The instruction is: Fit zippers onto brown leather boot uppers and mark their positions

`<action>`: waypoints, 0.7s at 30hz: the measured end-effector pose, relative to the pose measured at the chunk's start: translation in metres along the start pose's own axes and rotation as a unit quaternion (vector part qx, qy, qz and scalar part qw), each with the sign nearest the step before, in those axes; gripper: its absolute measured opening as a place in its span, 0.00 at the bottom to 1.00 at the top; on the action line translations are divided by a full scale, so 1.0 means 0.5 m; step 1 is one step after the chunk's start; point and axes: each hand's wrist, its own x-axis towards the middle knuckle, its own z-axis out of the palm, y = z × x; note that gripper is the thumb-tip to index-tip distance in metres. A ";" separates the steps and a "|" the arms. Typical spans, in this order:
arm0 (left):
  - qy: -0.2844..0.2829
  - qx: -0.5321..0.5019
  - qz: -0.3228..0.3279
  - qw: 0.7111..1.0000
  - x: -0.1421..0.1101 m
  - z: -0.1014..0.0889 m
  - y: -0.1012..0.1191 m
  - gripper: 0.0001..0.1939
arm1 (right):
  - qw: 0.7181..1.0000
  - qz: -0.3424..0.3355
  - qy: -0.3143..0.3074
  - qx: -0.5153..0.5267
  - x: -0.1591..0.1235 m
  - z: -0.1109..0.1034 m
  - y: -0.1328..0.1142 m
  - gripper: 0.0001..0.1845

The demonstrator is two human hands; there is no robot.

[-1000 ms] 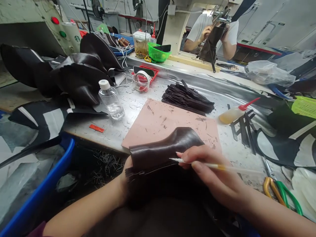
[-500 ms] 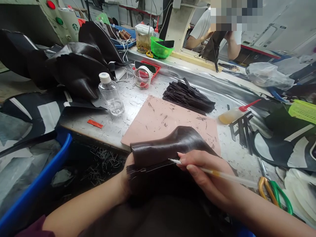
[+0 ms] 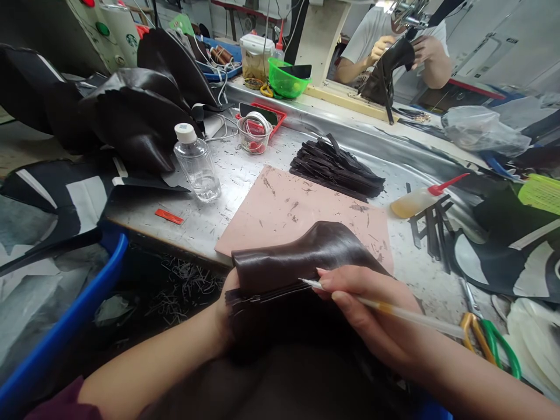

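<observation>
A dark brown leather boot upper (image 3: pixel 297 259) lies on its side in front of me, its toe end towards the right. My left hand (image 3: pixel 223 315) grips it at the open shaft end, with most of the fingers hidden by the leather. Along the near side of the shaft runs a zipper (image 3: pixel 273 296). Between thumb and fingers, my right hand (image 3: pixel 371 303) pinches a thin, clear-bodied pen (image 3: pixel 415 317) with a whitish tip. That tip is at the leather beside the zipper; whether it touches cannot be made out.
Beneath the upper is a pink board (image 3: pixel 262 210), with dark strips (image 3: pixel 336 169) behind it. A clear bottle (image 3: pixel 196 166) stands left, a glue bottle (image 3: pixel 413 204) and scissors (image 3: pixel 485 338) right. Left are leather pieces (image 3: pixel 131 111) and a blue bin (image 3: pixel 109 268). A co-worker (image 3: pixel 367 41) handles another dark piece across the bench.
My hands, the upper and the pen hold nearly the same position. The view has shifted slightly. Across the bench, the co-worker's hands and the dark piece have moved a little.
</observation>
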 end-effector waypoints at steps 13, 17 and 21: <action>-0.003 -0.015 0.051 0.999 -0.002 -0.047 -0.012 0.10 | 1.000 -0.003 -0.012 0.004 0.002 0.003 -0.001 0.08; -0.008 0.002 0.004 1.000 0.002 -0.012 0.001 0.11 | 1.000 0.002 -0.014 0.000 0.001 0.004 -0.002 0.07; -0.001 0.017 0.007 1.000 0.002 -0.011 0.000 0.12 | 1.000 -0.001 -0.016 0.000 0.001 0.004 -0.004 0.07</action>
